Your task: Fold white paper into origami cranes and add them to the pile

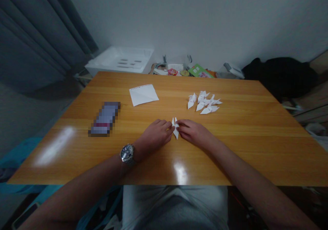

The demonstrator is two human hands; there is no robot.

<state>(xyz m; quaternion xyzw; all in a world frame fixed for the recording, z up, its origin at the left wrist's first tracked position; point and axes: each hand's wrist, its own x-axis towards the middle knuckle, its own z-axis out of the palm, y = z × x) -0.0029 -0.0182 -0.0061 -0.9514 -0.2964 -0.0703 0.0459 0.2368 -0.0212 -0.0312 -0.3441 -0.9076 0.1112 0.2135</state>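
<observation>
A small white folded paper stands pointed between my two hands near the middle of the table. Two narrow tips rise at its far end, and the near end comes to a point. My left hand, with a metal watch on the wrist, pinches its left edge. From the other side, the fingers of my right hand close on its right edge. Beyond my right hand lies a cluster of folded white paper cranes, several of them close together.
On the wooden table, a white paper sheet with a perforated edge lies back left. A blurred-out phone is nearer the left side. Behind the far edge are a white plastic tray, a green booklet and a dark cloth heap.
</observation>
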